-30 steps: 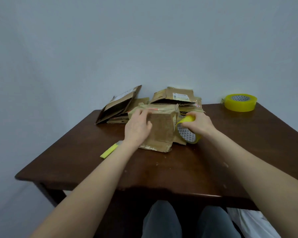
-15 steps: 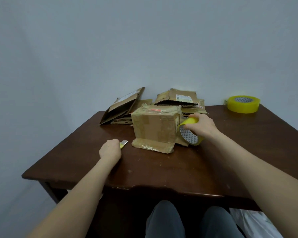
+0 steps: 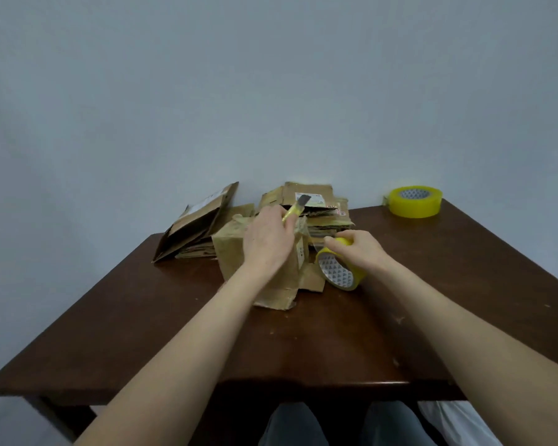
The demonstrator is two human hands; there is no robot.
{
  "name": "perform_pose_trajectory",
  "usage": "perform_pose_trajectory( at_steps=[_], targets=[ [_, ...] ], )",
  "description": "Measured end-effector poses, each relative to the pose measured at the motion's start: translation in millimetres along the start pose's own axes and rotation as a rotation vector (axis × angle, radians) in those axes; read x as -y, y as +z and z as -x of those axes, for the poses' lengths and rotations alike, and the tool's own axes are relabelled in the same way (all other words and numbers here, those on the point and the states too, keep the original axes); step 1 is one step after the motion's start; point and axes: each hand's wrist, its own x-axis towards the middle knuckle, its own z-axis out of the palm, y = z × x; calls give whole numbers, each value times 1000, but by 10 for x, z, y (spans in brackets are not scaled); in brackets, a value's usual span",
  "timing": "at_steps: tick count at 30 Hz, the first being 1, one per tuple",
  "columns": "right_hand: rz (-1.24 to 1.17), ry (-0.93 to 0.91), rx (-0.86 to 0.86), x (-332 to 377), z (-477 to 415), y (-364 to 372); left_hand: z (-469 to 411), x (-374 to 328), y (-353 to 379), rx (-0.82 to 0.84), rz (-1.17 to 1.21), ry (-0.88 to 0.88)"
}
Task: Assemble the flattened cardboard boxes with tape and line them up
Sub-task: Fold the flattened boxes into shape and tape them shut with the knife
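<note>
- Head view: the left hand [image 3: 266, 244] has its fingers curled tight round a yellow knife [image 3: 295, 210], whose grey blade sticks up past the knuckles; most of the handle is hidden in the fist.
- The right hand [image 3: 361, 251] is clamped on a tape roll [image 3: 340, 270] standing on edge, fingers over its top rim, the patterned core facing the camera.
- A clear strip seems to run from the roll up to the box corner below the blade, but it is faint and hard to make out.
- The box [image 3: 236, 255] stands on the table [image 3: 303, 342], touching the roll on its right side; the left hand and wrist cover much of its front and top.
- A loose bottom flap splays out on the table at the box's near edge.
- Behind the box, flat cardboard [image 3: 306, 196] lies stacked against the wall, partly hidden by the hand and knife; the label print is too small to read.
- More flat cardboard leans tilted at the back left [image 3: 197, 223].
- A second roll [image 3: 414, 201] lies flat at the far right corner, well apart from the hands.
- Both forearms cross the near table edge; the knees [image 3: 342, 423] show below it, cut off by the frame.
- A white bag [image 3: 458, 420] shows at the lower right, mostly out of frame.
</note>
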Motion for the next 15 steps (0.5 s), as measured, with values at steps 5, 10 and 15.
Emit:
perform_pose_trajectory(
  at_steps=[5, 10, 15],
  targets=[
    [22, 46, -64, -30, -50, -76, -195, -178, 330, 193, -7, -29],
    [58, 89, -59, 2, -114, -140, -120, -46, 460, 164, 40, -29],
    [89, 114, -26, 62, -137, -72, 20, 31, 483, 96, 73, 12]
  ],
)
